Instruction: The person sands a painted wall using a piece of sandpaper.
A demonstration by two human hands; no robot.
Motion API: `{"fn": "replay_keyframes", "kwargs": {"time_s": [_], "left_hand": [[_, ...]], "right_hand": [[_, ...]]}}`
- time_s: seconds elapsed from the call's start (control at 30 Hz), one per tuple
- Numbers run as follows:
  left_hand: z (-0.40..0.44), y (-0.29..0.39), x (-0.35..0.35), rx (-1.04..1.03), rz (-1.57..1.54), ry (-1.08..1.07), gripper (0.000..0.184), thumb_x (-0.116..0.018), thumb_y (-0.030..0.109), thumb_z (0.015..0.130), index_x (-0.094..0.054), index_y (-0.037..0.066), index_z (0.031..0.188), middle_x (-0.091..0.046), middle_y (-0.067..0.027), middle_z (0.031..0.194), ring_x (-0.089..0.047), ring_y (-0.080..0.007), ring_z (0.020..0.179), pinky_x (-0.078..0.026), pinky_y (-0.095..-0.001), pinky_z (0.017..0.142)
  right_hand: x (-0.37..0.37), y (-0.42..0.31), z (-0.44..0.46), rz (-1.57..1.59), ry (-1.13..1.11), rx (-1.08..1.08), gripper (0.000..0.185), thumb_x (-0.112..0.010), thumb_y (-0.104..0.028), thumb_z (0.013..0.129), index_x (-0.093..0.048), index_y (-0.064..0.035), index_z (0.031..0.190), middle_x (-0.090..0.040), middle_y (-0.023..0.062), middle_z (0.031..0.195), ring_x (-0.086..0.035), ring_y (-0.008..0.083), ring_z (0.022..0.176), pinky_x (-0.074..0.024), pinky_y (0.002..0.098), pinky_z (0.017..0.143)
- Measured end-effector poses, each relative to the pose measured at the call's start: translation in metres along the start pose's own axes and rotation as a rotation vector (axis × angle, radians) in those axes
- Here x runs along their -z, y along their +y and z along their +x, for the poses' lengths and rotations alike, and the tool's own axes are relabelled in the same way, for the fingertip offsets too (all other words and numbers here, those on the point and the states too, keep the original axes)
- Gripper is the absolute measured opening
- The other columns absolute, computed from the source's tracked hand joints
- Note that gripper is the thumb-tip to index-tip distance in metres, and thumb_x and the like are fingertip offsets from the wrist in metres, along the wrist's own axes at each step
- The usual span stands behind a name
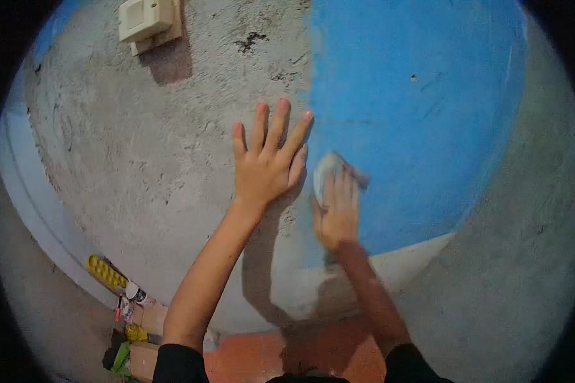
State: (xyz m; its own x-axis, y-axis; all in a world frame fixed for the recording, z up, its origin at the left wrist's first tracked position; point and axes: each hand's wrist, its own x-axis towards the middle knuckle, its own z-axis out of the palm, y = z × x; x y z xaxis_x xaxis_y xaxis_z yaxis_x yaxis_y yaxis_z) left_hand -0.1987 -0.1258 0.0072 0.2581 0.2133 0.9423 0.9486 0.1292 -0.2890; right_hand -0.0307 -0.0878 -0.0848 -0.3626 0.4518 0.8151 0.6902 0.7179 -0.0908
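Note:
My left hand (260, 167) lies flat against the bare grey plaster wall (140, 147), fingers spread, its fingertips close to the edge of the blue painted area (428, 140). To its right, my right hand (340, 207) presses a pale, crumpled cloth (326, 175) on the blue surface near that same edge. The fingers lie over the cloth and are slightly smeared by motion. Part of the cloth is hidden beneath the palm.
A cream wall switch (145, 19) juts out at the upper left. Down at the lower left stand a yellow holed tray (107, 272), a white bottle (136, 293), a cardboard box (144, 361) and a green item (121, 359). The orange floor (249, 357) shows below.

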Motion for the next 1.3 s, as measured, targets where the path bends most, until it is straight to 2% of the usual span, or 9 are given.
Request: {"fn": "replay_keyframes", "kwargs": {"time_s": [0.07, 0.17, 0.3, 0.37, 0.47, 0.6, 0.87, 1.03, 1.3], "left_hand": [[0.002, 0.002, -0.003, 0.004, 0.012, 0.011, 0.056, -0.047, 0.040, 0.096, -0.041, 0.030, 0.151, -0.028, -0.0095, 0.161, -0.016, -0.0318, 0.151, 0.005, -0.0517, 0.120], [-0.002, 0.003, -0.001, 0.014, 0.017, -0.016, 0.056, -0.047, 0.039, 0.096, -0.041, 0.030, 0.151, -0.028, -0.0094, 0.161, -0.015, -0.0313, 0.151, 0.005, -0.0511, 0.120], [-0.003, 0.000, 0.000, 0.013, 0.008, -0.028, 0.056, -0.047, 0.038, 0.096, -0.041, 0.029, 0.151, -0.027, -0.0090, 0.161, -0.015, -0.0314, 0.151, 0.006, -0.0511, 0.120], [-0.004, 0.002, -0.001, 0.014, 0.003, -0.020, 0.056, -0.047, 0.038, 0.096, -0.041, 0.029, 0.151, -0.028, -0.0087, 0.161, -0.016, -0.0314, 0.151, 0.006, -0.0511, 0.120], [-0.003, 0.001, -0.003, 0.006, 0.009, -0.001, 0.056, -0.047, 0.038, 0.096, -0.041, 0.029, 0.151, -0.028, -0.0085, 0.161, -0.016, -0.0316, 0.151, 0.006, -0.0509, 0.120], [0.000, 0.002, -0.004, 0.010, 0.042, 0.004, 0.056, -0.046, 0.039, 0.097, -0.041, 0.028, 0.151, -0.028, -0.0088, 0.161, -0.017, -0.0320, 0.151, 0.007, -0.0505, 0.120], [-0.006, 0.000, -0.006, 0.002, 0.060, 0.018, 0.058, -0.046, 0.037, 0.096, -0.040, 0.026, 0.152, -0.029, -0.0081, 0.161, -0.018, -0.0317, 0.151, 0.005, -0.0517, 0.120], [-0.005, -0.004, -0.009, 0.025, -0.072, 0.020, 0.056, -0.046, 0.022, 0.097, -0.039, 0.015, 0.152, -0.031, -0.0080, 0.160, -0.018, -0.0292, 0.151, 0.002, -0.0472, 0.121], [-0.008, -0.010, -0.008, -0.031, 0.081, 0.034, 0.054, -0.048, 0.015, 0.094, -0.046, 0.012, 0.147, -0.037, -0.0040, 0.157, -0.026, -0.0268, 0.149, -0.005, -0.0467, 0.121]], "right_hand": [[0.036, 0.005, 0.070, -0.031, 0.325, 0.130, 0.064, -0.052, -0.030, 0.099, -0.031, 0.0035, 0.150, -0.029, 0.0296, 0.154, -0.026, 0.0413, 0.145, -0.0208, 0.0552, 0.117], [0.045, -0.004, 0.100, -0.018, 0.396, 0.092, 0.065, -0.052, -0.029, 0.099, -0.030, 0.0039, 0.150, -0.028, 0.0287, 0.155, -0.025, 0.0434, 0.145, -0.0203, 0.0557, 0.117], [-0.058, -0.013, -0.050, 0.049, 0.197, 0.041, 0.061, -0.048, -0.031, 0.101, -0.035, 0.0079, 0.146, -0.024, 0.0342, 0.154, -0.021, 0.0504, 0.144, -0.0190, 0.0588, 0.116], [-0.083, -0.017, -0.113, 0.070, -0.069, -0.094, 0.062, -0.047, -0.033, 0.101, -0.035, 0.0109, 0.145, -0.022, 0.0373, 0.153, -0.020, 0.0529, 0.143, -0.0207, 0.0591, 0.116], [-0.068, -0.005, -0.073, 0.042, 0.134, -0.035, 0.065, -0.051, -0.032, 0.099, -0.032, 0.0055, 0.149, -0.024, 0.0323, 0.155, -0.024, 0.0458, 0.144, -0.0168, 0.0571, 0.118], [0.017, -0.006, 0.062, 0.085, 0.393, -0.018, 0.064, -0.049, -0.033, 0.100, -0.031, 0.0041, 0.149, -0.025, 0.0329, 0.154, -0.024, 0.0478, 0.143, -0.0155, 0.0596, 0.117], [-0.099, -0.034, -0.129, 0.073, -0.105, -0.204, 0.060, -0.049, -0.031, 0.100, -0.033, -0.0021, 0.151, -0.031, 0.0303, 0.151, -0.029, 0.0480, 0.140, -0.0173, 0.0615, 0.116], [-0.011, -0.026, 0.014, 0.021, 0.163, 0.005, 0.067, -0.059, -0.029, 0.093, -0.034, -0.0048, 0.151, -0.033, 0.0250, 0.152, -0.030, 0.0434, 0.141, -0.0200, 0.0572, 0.116], [-0.075, -0.026, -0.087, 0.027, -0.008, -0.034, 0.078, -0.067, -0.021, 0.085, -0.031, -0.0047, 0.152, -0.032, 0.0234, 0.154, -0.032, 0.0416, 0.140, -0.0211, 0.0564, 0.116]]}}
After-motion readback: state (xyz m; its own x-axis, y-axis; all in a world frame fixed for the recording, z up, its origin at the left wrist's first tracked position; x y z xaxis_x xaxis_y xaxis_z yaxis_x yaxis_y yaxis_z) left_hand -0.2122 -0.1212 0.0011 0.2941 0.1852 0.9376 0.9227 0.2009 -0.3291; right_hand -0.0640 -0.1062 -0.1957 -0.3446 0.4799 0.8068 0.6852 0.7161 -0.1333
